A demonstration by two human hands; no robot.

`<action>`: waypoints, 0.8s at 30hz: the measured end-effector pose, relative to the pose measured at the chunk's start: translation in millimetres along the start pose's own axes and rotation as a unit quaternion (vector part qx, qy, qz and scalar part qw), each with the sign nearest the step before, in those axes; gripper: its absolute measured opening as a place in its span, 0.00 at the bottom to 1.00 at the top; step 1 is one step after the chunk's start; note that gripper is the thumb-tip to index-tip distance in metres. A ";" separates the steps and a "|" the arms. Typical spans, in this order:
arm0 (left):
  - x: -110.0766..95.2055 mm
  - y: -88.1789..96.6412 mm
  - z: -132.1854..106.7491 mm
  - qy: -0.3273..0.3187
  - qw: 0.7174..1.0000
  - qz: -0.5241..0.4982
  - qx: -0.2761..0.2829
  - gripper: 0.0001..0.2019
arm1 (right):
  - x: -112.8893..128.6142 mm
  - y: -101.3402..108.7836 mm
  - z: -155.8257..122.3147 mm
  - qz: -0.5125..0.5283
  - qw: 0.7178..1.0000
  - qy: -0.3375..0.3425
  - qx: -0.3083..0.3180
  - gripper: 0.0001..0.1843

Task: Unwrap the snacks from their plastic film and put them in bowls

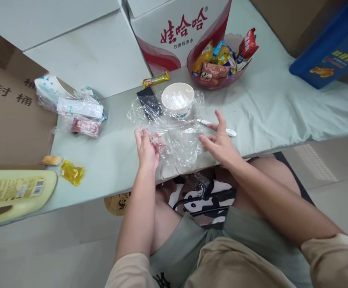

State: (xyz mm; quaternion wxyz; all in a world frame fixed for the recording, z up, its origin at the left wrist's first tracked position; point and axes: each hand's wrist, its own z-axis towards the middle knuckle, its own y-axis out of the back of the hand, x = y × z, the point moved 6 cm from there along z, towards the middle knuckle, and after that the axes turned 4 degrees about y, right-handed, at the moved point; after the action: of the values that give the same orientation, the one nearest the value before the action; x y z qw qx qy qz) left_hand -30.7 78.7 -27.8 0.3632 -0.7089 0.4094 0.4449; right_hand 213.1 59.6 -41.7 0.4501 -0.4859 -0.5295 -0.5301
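A sheet of clear plastic film (pixel 183 149) lies crumpled on the table between my two hands. My left hand (pixel 148 150) is closed on the film's left side, with the film bunched over its fingers. My right hand (pixel 221 144) is open at the right side, its index finger raised and its fingers spread. Beneath those fingers lies a white slim-handled knife (pixel 231 132); the hand partly hides it. Just beyond the film stands a white paper bowl (pixel 178 98) with a blue-green pattern, upright. Left of the bowl, a black phone-like slab (pixel 150 104) is partly covered by film.
A pink basket of wrapped snacks (pixel 215 74) and a yellow snack stick (pixel 156 79) stand before white cartons (pixel 179 36). Wrapped packets (pixel 82 114), a bread piece (pixel 52 160), a yellow wrapper (pixel 72 173) and a pale yellow jug (pixel 18 192) are left. A blue container (pixel 326 52) is right.
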 end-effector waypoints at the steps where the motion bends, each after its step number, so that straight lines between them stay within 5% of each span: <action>1: 0.9 -1.5 -0.7 0.006 1.000 0.004 0.003 0.19 | -1.0 -4.1 -0.9 0.013 1.000 -0.001 0.023 0.57; 4: -0.1 0.6 0.5 0.005 1.000 0.020 -0.005 0.18 | -0.6 -8.1 -1.7 0.050 0.997 0.000 0.056 0.54; 9: -7.6 24.4 10.0 0.011 0.997 0.035 -0.072 0.10 | 2.1 19.4 6.0 0.063 0.997 -0.016 -0.045 0.44; 18: 1.6 20.2 8.8 0.099 0.993 0.044 0.054 0.11 | -2.3 12.2 8.3 0.066 0.994 -0.079 0.029 0.42; 24: -12.6 34.6 10.6 0.045 0.999 -0.021 -0.009 0.09 | 9.9 29.5 8.2 0.034 0.997 -0.011 -0.067 0.25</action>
State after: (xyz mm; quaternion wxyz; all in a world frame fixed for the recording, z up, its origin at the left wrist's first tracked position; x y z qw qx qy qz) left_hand -68.9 77.3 -24.9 0.3470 -0.7400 0.4065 0.4084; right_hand 241.5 67.2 -28.5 0.4289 -0.5382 -0.4809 -0.5433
